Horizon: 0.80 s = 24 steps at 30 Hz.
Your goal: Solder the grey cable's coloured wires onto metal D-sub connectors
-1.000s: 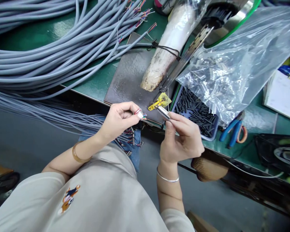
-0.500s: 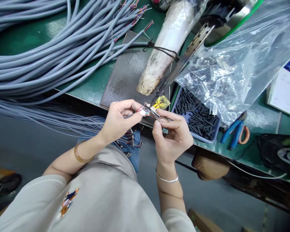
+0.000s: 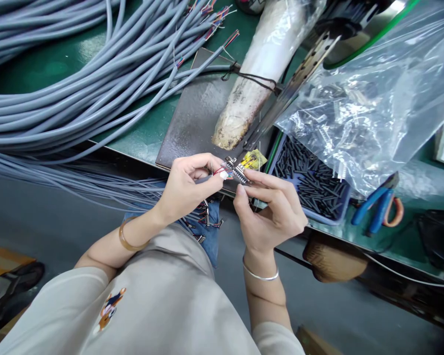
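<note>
- Connector: between the hands, by the dark board's near edge.
- Right hand pinches it; left hand grips coloured wires.
- Within a second I saw it come left beside them; both hands now work one spot.

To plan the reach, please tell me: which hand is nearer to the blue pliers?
Right. In the picture, the right hand is left of the blue pliers; the left hand is farther left, beyond the right hand.

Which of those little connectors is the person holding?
The connector in the right hand, beside the coloured wires pinched by the left hand. The other connectors over the blue fabric are in neither hand.
</note>
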Motion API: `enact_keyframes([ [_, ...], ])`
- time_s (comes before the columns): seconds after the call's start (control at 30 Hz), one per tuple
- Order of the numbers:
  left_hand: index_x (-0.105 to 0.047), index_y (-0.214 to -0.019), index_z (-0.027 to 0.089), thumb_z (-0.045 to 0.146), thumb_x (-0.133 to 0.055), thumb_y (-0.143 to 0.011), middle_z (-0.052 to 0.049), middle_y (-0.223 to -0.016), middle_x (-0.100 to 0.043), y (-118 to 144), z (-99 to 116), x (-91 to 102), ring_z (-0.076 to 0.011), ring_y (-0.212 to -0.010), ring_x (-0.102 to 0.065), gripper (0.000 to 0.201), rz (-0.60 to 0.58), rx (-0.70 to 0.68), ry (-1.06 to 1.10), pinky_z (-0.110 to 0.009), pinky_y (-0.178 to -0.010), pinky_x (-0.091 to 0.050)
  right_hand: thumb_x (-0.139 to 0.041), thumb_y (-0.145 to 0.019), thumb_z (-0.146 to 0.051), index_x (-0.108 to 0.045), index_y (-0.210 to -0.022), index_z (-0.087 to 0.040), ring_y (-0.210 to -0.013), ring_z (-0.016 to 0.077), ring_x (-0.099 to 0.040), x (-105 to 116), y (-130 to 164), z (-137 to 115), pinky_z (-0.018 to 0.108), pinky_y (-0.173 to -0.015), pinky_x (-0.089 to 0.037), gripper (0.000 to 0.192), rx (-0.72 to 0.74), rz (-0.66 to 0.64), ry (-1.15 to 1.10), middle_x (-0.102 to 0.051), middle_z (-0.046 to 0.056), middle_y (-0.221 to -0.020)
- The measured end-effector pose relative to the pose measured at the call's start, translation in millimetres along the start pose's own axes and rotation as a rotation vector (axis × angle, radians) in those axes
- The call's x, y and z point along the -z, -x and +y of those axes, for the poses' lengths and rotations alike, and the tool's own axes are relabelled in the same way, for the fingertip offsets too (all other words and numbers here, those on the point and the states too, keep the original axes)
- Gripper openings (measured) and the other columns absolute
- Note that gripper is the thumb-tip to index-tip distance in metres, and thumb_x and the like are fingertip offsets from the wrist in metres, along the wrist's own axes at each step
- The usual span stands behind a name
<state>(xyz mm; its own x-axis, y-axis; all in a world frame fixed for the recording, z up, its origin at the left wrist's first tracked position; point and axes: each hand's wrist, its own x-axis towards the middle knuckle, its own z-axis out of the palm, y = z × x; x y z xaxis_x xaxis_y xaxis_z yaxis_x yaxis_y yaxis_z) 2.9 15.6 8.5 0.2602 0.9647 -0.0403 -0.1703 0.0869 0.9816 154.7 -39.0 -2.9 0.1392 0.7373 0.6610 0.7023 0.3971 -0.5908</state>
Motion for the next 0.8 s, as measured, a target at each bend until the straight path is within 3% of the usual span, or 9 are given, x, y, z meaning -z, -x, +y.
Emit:
enact_keyframes([
  [0.27,-0.064,-0.066,0.014,0.014,-0.071,-0.077,-0.002,-0.077,-0.069,-0.7,7.1,-0.6,-0.0086,-0.069,-0.060,0.014,-0.006,-0.013,0.054,-0.018,-0.063,-0.047,-0.077,-0.082,-0.009,-0.072,-0.093,-0.026,-0.091,0.0194,-0.077,1.6,-5.2,-4.4,0.034,-0.078,-0.065,0.020,0.050,0.001,0.052,-0.079,0.001,-0.106],
  [0.53,-0.064,-0.065,0.015,0.018,-0.073,-0.075,-0.003,-0.075,-0.070,-1.4,2.4,2.5,-0.0099,-0.068,-0.060,0.013,-0.013,0.067,0.050,-0.021,-0.063,-0.050,-0.076,-0.080,-0.007,-0.066,-0.089,-0.026,-0.085,0.0177,-0.078,0.3,2.8,-1.6,0.030,-0.072,-0.063,0.024,0.151,0.002,0.111,-0.081,0.001,-0.106],
  [0.8,-0.067,-0.067,0.014,0.019,-0.070,-0.075,-0.004,-0.076,-0.072,0.5,4.2,2.2,-0.0088,-0.063,-0.059,0.010,-0.031,0.048,0.039,-0.020,-0.058,-0.047,-0.073,-0.085,-0.013,-0.063,-0.083,-0.025,-0.088,0.0199,-0.078,2.7,-0.4,-7.8,0.035,-0.073,-0.064,0.017,-0.027,-0.026,0.027,-0.081,0.002,-0.101],
])
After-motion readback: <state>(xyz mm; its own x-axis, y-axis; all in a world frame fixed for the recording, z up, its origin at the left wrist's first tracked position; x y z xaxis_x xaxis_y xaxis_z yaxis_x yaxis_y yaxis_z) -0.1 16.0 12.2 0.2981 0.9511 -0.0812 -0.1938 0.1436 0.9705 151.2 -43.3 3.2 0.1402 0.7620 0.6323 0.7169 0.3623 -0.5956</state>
